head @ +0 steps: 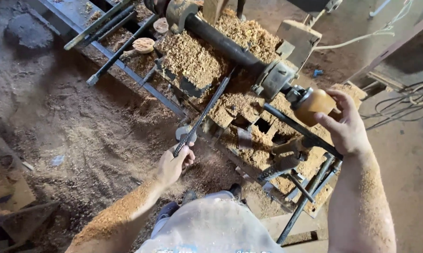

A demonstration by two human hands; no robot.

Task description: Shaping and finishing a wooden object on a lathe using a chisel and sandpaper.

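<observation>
Wooden piece (314, 106), rounded and honey-brown, sits at the near end of a lathe (230, 51), mounted on the metal spindle (278, 79). The right hand (345, 124) cups it from the outer side, fingers curled over its top and thumb beneath, so the piece lies between the palm and the spindle. The left hand (174, 164), well to the left of the wooden piece and lower, is clenched around the near end of a long dark ridged rod (204, 112). That rod slopes up and away from the fist toward the middle of the lathe, its far tip resting among shavings (192, 58).

Edges crowd the wooden piece: a dark bar (296, 129) runs just below it, and a tangle of metal rods and brackets (305, 187) lies beneath that, toward the person's body. To the right of the piece the ground is flatter and more open, with loose cables (404, 105) farther out. Left of the lathe, past a long metal rail (127, 70), a wide stretch of dirt floor (71, 117) covered in sawdust lies open.

Sawdust heaps bury the lathe bed, pale tan and coarse. Both forearms carry a dusting of it. Two small round turned pieces (143, 44) rest on the far part of the lathe frame. Scrap wood (10, 197) sits at the far left, near the floor's edge.
</observation>
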